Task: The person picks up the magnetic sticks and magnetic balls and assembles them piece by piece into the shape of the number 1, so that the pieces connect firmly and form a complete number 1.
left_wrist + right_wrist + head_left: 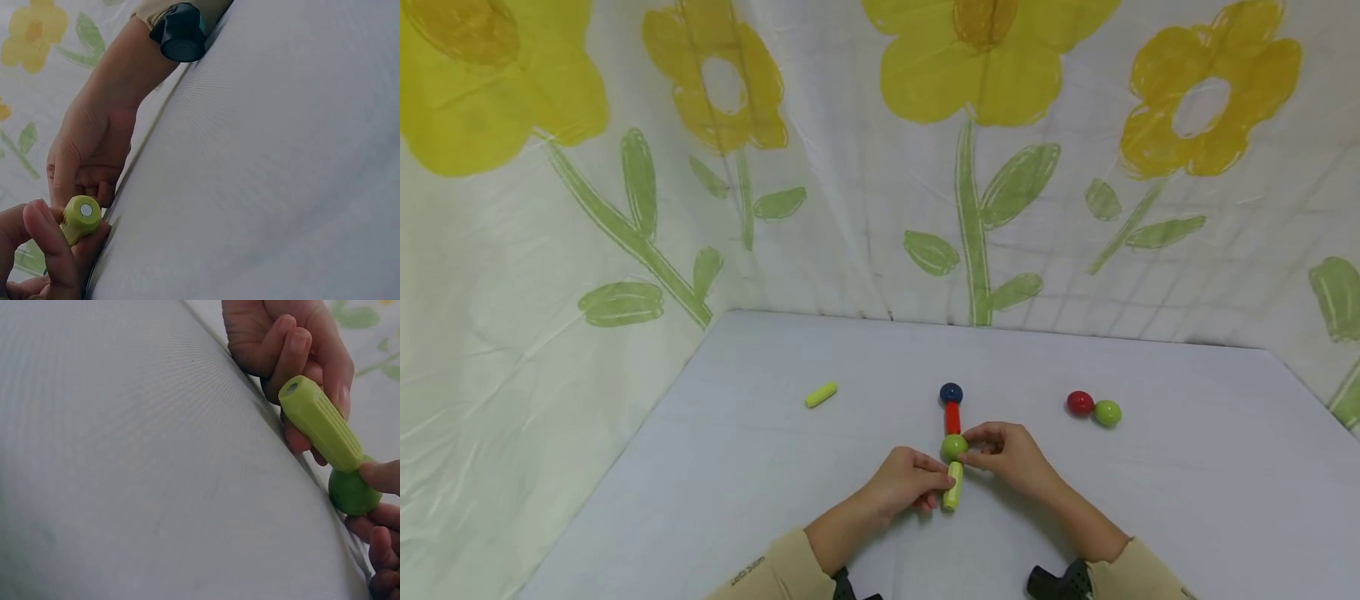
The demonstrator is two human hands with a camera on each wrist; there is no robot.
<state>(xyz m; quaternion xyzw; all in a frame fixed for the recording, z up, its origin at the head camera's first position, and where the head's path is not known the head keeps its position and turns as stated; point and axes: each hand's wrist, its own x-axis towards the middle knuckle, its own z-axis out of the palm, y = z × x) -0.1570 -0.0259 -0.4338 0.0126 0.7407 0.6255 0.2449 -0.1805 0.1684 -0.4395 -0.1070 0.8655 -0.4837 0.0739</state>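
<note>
My left hand (904, 483) pinches a yellow-green ribbed rod (952, 493) between thumb and fingers. The rod's upper end meets a green ball (954, 447), which my right hand (1009, 457) grips between thumb and index finger. Beyond that ball a red rod (952, 418) and a dark blue ball (951, 393) continue the same line away from me. In the left wrist view the rod's near end shows a round silvery disc (86, 210). The right wrist view shows the rod (322, 422) set against the green ball (354, 490).
Another yellow-green rod (821, 394) lies apart at the back left of the white table (760, 500). To the right, a red ball (1080, 403) and a second green ball (1107, 413) sit side by side. A flower-printed curtain (850, 208) hangs behind the table.
</note>
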